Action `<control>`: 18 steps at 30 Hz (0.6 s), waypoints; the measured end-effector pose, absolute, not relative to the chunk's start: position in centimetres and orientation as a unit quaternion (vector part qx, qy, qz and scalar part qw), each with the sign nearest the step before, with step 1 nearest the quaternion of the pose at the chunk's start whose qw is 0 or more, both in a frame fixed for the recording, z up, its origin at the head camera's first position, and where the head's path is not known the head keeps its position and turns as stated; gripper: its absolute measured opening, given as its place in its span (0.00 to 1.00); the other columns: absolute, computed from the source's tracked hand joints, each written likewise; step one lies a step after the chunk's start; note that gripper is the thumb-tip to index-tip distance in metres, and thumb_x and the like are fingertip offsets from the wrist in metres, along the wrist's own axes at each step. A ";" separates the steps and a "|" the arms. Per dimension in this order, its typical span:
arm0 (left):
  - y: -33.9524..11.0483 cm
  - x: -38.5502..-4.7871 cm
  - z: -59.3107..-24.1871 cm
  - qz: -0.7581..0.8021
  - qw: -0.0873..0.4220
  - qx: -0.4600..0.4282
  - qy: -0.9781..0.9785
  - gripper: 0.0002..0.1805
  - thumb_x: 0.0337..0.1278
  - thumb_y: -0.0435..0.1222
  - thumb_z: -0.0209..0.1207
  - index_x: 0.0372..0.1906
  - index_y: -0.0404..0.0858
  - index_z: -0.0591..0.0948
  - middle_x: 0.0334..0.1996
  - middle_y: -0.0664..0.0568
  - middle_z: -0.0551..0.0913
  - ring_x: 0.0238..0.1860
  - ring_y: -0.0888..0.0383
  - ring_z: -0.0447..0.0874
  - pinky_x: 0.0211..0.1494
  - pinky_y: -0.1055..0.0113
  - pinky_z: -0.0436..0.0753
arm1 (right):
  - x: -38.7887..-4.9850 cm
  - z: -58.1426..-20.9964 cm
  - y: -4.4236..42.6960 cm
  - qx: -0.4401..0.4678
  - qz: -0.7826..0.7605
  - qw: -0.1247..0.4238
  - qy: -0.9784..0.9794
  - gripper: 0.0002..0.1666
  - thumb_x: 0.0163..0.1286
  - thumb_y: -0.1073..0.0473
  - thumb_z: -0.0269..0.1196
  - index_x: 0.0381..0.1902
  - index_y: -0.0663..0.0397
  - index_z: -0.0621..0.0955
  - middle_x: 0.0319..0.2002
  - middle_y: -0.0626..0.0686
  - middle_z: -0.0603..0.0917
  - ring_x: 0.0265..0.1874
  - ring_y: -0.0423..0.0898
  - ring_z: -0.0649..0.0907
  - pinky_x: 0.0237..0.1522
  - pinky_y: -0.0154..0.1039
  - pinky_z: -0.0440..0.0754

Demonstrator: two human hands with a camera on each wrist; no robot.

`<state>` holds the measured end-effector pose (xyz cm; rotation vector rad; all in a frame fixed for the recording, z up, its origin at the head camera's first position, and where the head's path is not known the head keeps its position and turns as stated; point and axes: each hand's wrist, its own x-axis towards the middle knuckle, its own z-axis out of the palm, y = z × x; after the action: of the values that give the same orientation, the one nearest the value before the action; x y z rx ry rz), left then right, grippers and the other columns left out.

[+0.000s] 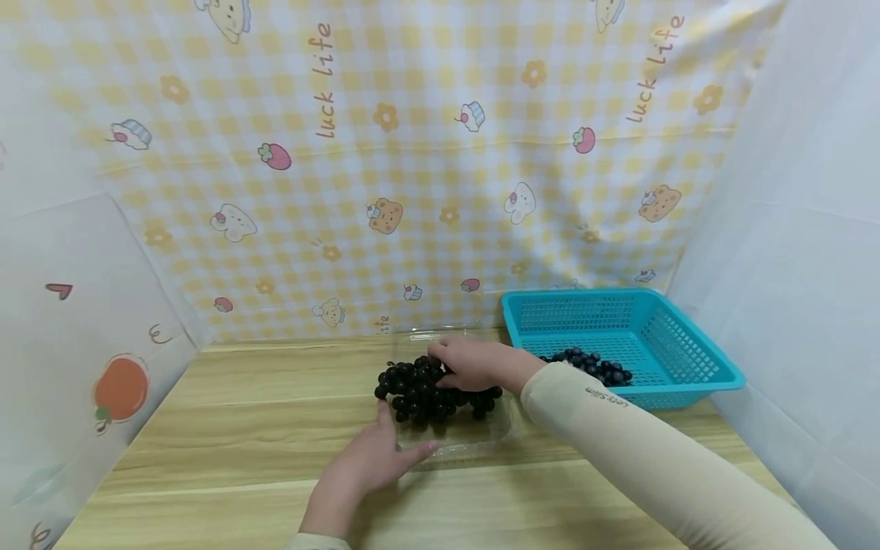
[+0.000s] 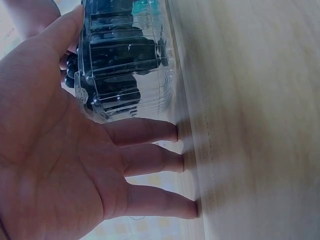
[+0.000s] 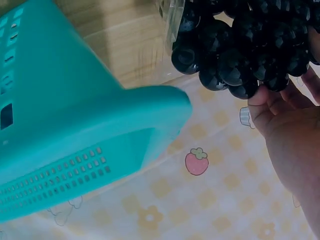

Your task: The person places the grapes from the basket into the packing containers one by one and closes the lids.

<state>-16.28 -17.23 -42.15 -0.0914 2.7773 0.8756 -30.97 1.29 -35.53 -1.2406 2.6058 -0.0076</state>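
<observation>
A bunch of black grapes (image 1: 415,391) lies in a clear plastic box (image 1: 474,447) at the middle of the table. My right hand (image 1: 477,363) reaches in from above and grips the upper part of the bunch; its fingertips press against the grapes (image 3: 232,67) in the right wrist view. At the box's front left corner is my left hand (image 1: 374,456), with its thumb along the front rim. In the left wrist view the left hand (image 2: 60,155) has straight, spread fingers beside the ribbed box wall (image 2: 125,55), their tips down on the table.
A turquoise perforated basket (image 1: 694,347) stands to the right of the box, with more dark grapes (image 1: 584,363) inside, partly hidden by the right forearm. The clear lid (image 1: 440,334) leans up behind the box. A patterned cloth (image 1: 426,168) backs the wooden table (image 1: 261,428).
</observation>
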 end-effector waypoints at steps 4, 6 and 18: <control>-17.2 -16.3 -42.2 0.303 0.113 -0.032 0.946 0.75 0.58 0.74 0.62 0.84 0.22 0.40 0.69 0.21 0.76 0.66 0.28 0.81 0.71 0.33 0.79 | -30.8 -35.3 1.4 -0.427 0.016 0.118 0.896 0.23 0.80 0.43 0.64 0.64 0.44 0.75 0.62 0.50 0.83 0.59 0.47 0.85 0.62 0.44 0.87; -17.2 -16.3 -42.3 0.306 0.111 -0.031 0.945 0.75 0.58 0.74 0.62 0.84 0.22 0.40 0.70 0.21 0.75 0.67 0.27 0.80 0.72 0.33 0.78 | -30.7 -35.2 1.5 -0.429 0.041 0.104 0.896 0.24 0.78 0.40 0.65 0.64 0.42 0.75 0.62 0.49 0.83 0.60 0.47 0.85 0.64 0.46 0.86; -17.2 -16.2 -42.3 0.314 0.109 -0.030 0.943 0.75 0.58 0.74 0.62 0.84 0.23 0.40 0.68 0.22 0.77 0.64 0.28 0.83 0.71 0.33 0.79 | -30.8 -35.6 2.9 -0.399 0.104 0.131 0.901 0.44 0.77 0.29 0.60 0.79 0.47 0.71 0.74 0.54 0.77 0.70 0.52 0.80 0.73 0.52 0.81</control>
<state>-16.20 -17.23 -42.27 -0.0890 2.7728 0.9224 -30.77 2.87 -35.57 -1.1595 2.6166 0.3027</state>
